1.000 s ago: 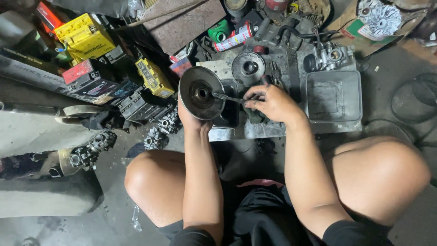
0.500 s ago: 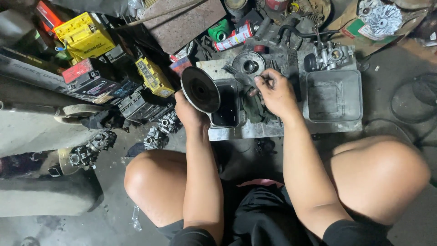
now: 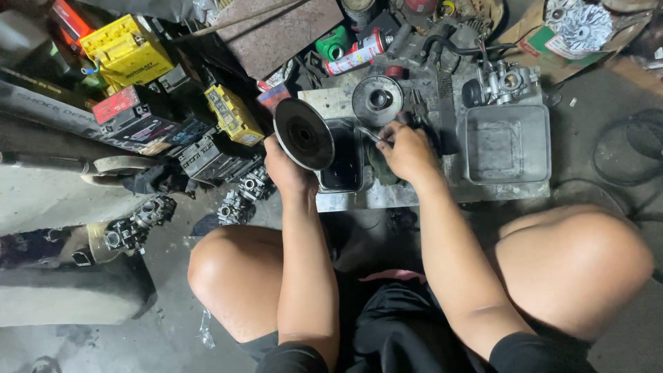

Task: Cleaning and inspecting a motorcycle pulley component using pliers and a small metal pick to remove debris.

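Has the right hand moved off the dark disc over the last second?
Yes. The right hand has left the dark disc and now sits lower right of the round grey pulley.

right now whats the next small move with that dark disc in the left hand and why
Probably lower the round dark disc toward the small dark tub just beside it. The left hand holds the disc tilted on edge above the tub's rim, while the right hand grips a thin metal tool over the tub, so the tool looks placed to work on the disc's face there.
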